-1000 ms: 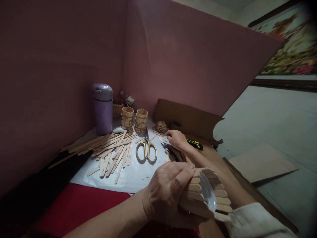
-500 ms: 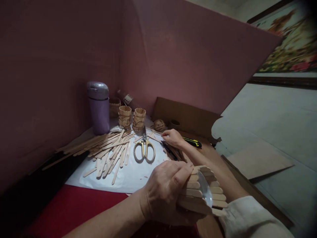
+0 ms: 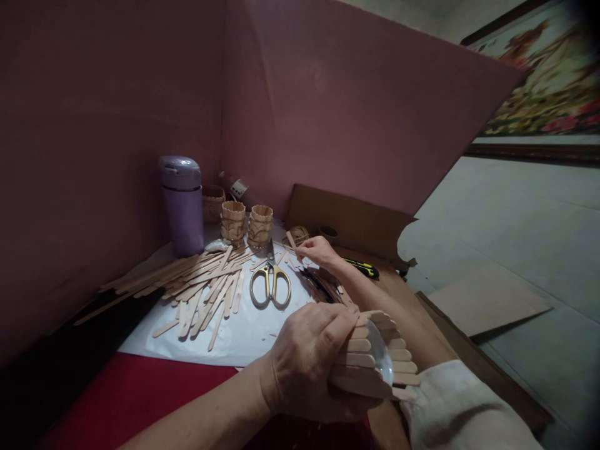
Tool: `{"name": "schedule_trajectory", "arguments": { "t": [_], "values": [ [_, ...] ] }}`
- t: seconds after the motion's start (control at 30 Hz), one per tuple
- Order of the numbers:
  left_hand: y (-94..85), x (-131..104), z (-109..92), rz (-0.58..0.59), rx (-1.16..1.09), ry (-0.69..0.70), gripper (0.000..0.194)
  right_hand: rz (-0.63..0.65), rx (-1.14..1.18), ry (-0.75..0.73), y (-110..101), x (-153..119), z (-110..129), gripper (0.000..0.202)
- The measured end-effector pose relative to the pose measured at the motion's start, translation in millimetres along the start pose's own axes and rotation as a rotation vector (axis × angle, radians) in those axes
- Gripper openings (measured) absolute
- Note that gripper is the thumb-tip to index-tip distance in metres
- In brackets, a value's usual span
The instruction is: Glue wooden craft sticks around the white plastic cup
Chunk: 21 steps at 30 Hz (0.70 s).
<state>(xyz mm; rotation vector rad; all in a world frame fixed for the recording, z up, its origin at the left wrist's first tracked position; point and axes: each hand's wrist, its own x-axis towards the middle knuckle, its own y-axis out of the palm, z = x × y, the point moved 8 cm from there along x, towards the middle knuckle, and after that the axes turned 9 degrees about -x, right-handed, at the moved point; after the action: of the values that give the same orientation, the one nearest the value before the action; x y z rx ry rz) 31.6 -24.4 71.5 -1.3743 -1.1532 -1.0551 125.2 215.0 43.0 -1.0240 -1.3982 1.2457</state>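
Note:
My left hand (image 3: 312, 365) is wrapped round a cup covered in wooden craft sticks (image 3: 360, 369), held tilted with its open end to the right. A clear, shiny lining shows inside that cup. Farther off, my right hand (image 3: 321, 251) pinches a short craft stick (image 3: 292, 242), raised just above the work surface. Close to the right hand lie a ball of twine (image 3: 300, 235), a black and yellow box cutter (image 3: 360, 268) and some dark tools (image 3: 319, 286). Gold-handled scissors (image 3: 270, 284) rest on the white sheet (image 3: 253, 337).
A heap of loose craft sticks (image 3: 201, 284) spreads across the left side. Behind it stand a purple bottle (image 3: 182, 212) and two small decorated stick cups (image 3: 233, 222). Pink panels (image 3: 356, 119) wall off the back. Brown cardboard (image 3: 347, 219) leans at the back right.
My right hand has lifted a short craft stick off the surface. The view has shifted slightly; my left hand keeps its hold on the stick-covered cup.

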Motion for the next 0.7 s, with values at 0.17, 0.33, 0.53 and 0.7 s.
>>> {"name": "schedule_trajectory", "arguments": {
  "t": [0.17,0.33,0.53,0.7],
  "values": [
    [1.3,-2,0,0.013,-0.016,-0.007,0.078,-0.011,-0.036,0.106,-30,-15,-41,0.035],
    [6.2,-4,-2,0.037,-0.051,-0.006,0.081,0.174,-0.074,0.067,-10,-36,-56,0.054],
    [16.7,-7,-4,0.137,-0.117,0.000,0.083,-0.027,0.047,0.147,-20,-35,-76,0.049],
    [21.9,-7,-4,0.193,-0.128,-0.023,0.083,-0.389,0.384,0.353,-55,-25,-116,0.056]
  ]
}}
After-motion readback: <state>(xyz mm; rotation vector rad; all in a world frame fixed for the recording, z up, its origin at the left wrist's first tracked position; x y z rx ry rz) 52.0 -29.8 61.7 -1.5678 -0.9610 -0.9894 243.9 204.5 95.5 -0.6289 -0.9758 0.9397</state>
